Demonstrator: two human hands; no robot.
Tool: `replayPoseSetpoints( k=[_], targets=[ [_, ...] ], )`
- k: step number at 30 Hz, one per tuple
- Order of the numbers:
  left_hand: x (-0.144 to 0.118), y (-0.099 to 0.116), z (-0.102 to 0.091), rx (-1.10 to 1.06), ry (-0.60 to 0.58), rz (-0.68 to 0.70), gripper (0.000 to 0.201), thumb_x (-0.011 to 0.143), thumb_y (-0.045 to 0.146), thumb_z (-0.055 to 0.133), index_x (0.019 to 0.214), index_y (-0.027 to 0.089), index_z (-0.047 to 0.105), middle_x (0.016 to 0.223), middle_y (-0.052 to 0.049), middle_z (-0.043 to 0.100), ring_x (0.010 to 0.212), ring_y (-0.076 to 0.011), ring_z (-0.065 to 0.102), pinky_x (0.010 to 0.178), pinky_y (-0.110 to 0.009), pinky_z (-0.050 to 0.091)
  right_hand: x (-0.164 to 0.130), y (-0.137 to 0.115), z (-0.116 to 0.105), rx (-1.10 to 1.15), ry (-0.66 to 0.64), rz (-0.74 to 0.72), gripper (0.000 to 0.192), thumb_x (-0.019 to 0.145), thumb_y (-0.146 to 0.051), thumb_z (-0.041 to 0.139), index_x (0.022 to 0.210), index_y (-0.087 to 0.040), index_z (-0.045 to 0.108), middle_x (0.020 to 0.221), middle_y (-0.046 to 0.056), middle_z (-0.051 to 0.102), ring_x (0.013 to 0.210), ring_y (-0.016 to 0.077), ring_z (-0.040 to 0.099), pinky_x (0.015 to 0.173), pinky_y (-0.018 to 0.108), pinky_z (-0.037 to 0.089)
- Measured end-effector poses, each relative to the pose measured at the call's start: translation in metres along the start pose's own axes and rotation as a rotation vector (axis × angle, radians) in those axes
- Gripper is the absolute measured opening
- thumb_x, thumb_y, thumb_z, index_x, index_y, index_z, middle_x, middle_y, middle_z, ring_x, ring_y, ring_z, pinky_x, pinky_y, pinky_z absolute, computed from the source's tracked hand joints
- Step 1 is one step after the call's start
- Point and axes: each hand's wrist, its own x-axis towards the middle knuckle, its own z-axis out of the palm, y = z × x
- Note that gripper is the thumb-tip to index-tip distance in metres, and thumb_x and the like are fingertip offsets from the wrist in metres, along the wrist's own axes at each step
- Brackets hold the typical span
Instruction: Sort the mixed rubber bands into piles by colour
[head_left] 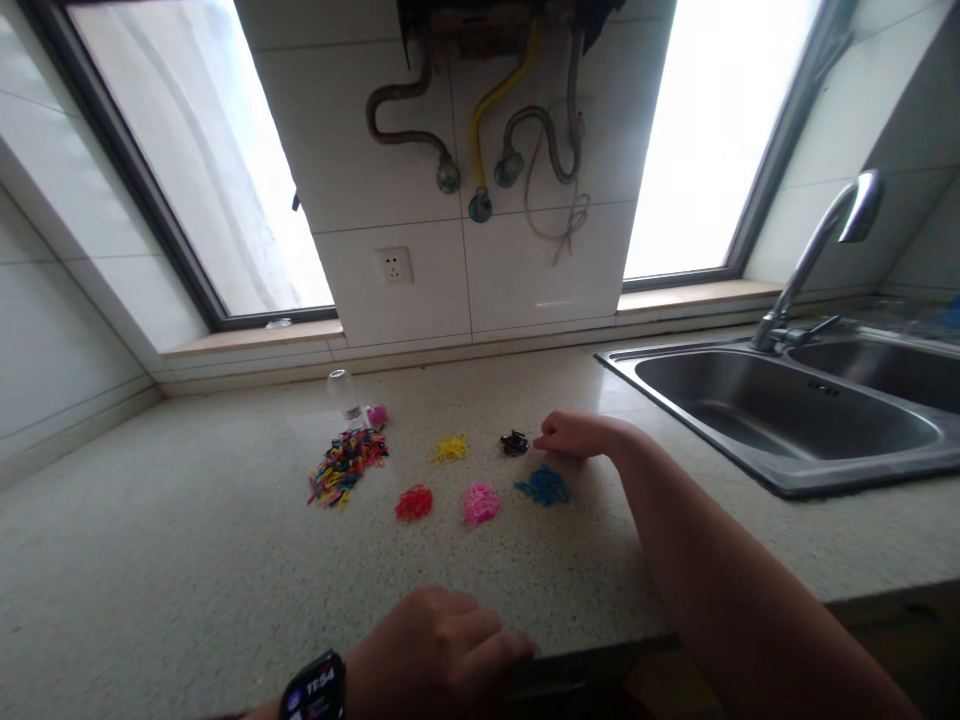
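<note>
Nearest, at 6 o'clock, the left hand (pixel 439 645) is being rested on the counter (pixel 187 560) edge, fingers curled loosely together, nothing being held; a smartwatch (pixel 315 688) is being worn on that wrist. Farther in, the right hand (pixel 574 435) is being stretched out with fingertips pressed together beside the black pile (pixel 514 443); whether a band is being pinched cannot be told. Around it, small coloured piles are being kept apart: blue pile (pixel 543 486) at its 6 o'clock, pink pile (pixel 480 503) and red pile (pixel 413 503) toward 8, yellow pile (pixel 449 449) at 9. The unsorted mixed heap (pixel 345 467) is lying farther at 9 o'clock, beside a tipped clear jar (pixel 345 395). Judged: sorting by colour is in hand, a black piece being placed. The next move calls for a long reach across to the heap and a fine pinch on one band. A sink (pixel 787 420) is sitting at 3 o'clock.
</note>
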Motion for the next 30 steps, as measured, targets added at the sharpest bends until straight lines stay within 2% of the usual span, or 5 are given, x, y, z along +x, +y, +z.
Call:
replayPoseSetpoints(
  k=[4,7,12,23,30],
  targets=[
    [0.000,-0.005,0.003,-0.051,0.014,0.002,0.022,0.090,0.020,0.056,0.112,0.023,0.054,0.074,0.003,0.067,0.057,-0.0140,0.060,0.048,-0.027,0.036,-0.011,-0.016,-0.001,-0.094,0.068,-0.098,0.040,0.084,-0.055,0.058,0.070,-0.017,0.059,0.052,-0.002,0.052,0.047,0.0098,0.043,0.050,0.025,0.028],
    [0.001,-0.007,0.003,-0.086,0.014,-0.007,0.021,0.089,0.020,0.057,0.110,0.024,0.055,0.076,0.004,0.068,0.059,-0.0138,0.062,0.049,-0.027,0.037,-0.018,-0.034,0.002,-0.162,0.108,-0.191,0.044,0.077,-0.060,0.065,0.068,-0.018,0.059,0.056,-0.003,0.052,0.051,0.0093,0.038,0.051,0.026,0.024],
    [0.002,-0.006,0.000,-0.105,-0.022,-0.028,0.020,0.090,0.022,0.057,0.110,0.024,0.057,0.076,0.004,0.068,0.059,-0.0141,0.063,0.049,-0.027,0.037,-0.019,-0.055,0.011,-0.263,0.019,-0.260,0.047,0.067,-0.063,0.071,0.064,-0.019,0.056,0.057,-0.002,0.053,0.052,0.0107,0.041,0.050,0.026,0.024],
    [0.001,-0.005,-0.002,-0.109,-0.045,-0.038,0.023,0.089,0.025,0.057,0.112,0.024,0.057,0.078,0.003,0.068,0.061,-0.0154,0.063,0.050,-0.026,0.039,-0.021,-0.049,0.009,-0.238,0.018,-0.238,0.023,0.070,-0.039,0.068,0.065,-0.018,0.059,0.058,-0.002,0.054,0.053,0.0111,0.044,0.050,0.025,0.025],
    [0.001,-0.005,-0.004,-0.135,-0.055,-0.038,0.029,0.086,0.026,0.059,0.115,0.025,0.056,0.082,0.003,0.069,0.066,-0.0153,0.065,0.053,-0.025,0.042,-0.019,-0.046,0.008,-0.148,0.141,-0.276,0.025,0.079,-0.040,0.060,0.068,-0.018,0.056,0.055,-0.003,0.049,0.051,0.0095,0.037,0.051,0.026,0.022]
  ],
)
